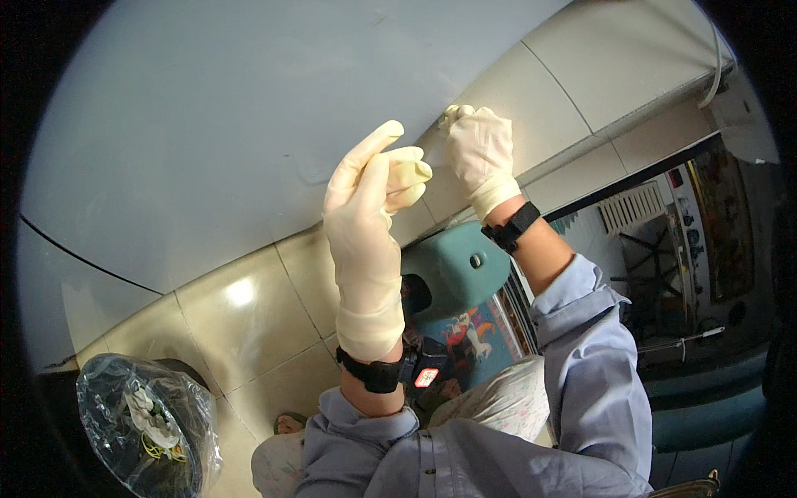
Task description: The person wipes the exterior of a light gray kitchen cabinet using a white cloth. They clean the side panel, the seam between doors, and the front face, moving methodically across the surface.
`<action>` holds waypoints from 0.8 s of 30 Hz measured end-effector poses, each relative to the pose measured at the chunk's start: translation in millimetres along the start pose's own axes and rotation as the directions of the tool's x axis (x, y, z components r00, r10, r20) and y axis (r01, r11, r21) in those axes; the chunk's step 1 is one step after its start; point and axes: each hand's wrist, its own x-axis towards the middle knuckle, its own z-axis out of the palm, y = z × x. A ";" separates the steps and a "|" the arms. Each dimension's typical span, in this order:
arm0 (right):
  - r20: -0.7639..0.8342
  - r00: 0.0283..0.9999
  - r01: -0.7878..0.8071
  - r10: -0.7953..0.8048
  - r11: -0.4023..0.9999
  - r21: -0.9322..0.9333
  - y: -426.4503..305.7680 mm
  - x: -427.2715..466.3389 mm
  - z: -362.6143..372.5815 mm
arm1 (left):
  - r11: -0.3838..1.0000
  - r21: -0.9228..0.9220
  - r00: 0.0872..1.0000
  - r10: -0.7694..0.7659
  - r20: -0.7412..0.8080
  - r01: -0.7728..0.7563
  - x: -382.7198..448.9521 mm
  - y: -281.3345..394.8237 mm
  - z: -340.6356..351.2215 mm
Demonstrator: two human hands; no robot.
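Note:
My left hand [367, 199] wears a pale latex glove and hangs in front of a large smooth grey panel [205, 124], possibly a refrigerator's. Its fingers are loosely bent and apart, and nothing shows in them. My right hand [481, 149], in a matching glove, is curled at the edge of the grey panel beside the beige tiles [542, 93]. The fingertips face away from me, so I cannot tell whether they hold something. A black strap [373, 375] circles my left wrist, and another black strap [514, 227] circles the right.
A bin lined with a clear plastic bag [199, 423] stands on the tiled floor [268, 367] at lower left, with waste inside. Below my hands is a teal plastic stool [454, 255]. On the right are a gas stove [654, 261] and a white slatted rack [632, 207].

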 end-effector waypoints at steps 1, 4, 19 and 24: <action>0.005 1.000 -0.018 0.018 1.000 0.009 0.8 0.9 -0.1 | 1.000 0.022 1.000 0.016 0.006 -0.016 0.0 0.2 -0.7; 0.008 1.000 0.013 -0.012 0.998 -0.065 2.3 1.7 0.6 | 1.000 0.025 1.000 0.012 0.004 -0.012 0.8 -0.2 -1.4; 0.097 0.991 0.109 -0.097 0.986 -0.124 2.5 2.2 -9.3 | 0.994 -0.083 0.997 -0.074 0.000 0.074 1.1 -2.8 2.4; 0.374 0.915 0.125 -0.148 0.988 0.085 2.0 -17.0 -23.6 | 0.995 -0.066 0.997 -0.078 -0.003 0.077 0.9 -0.6 3.0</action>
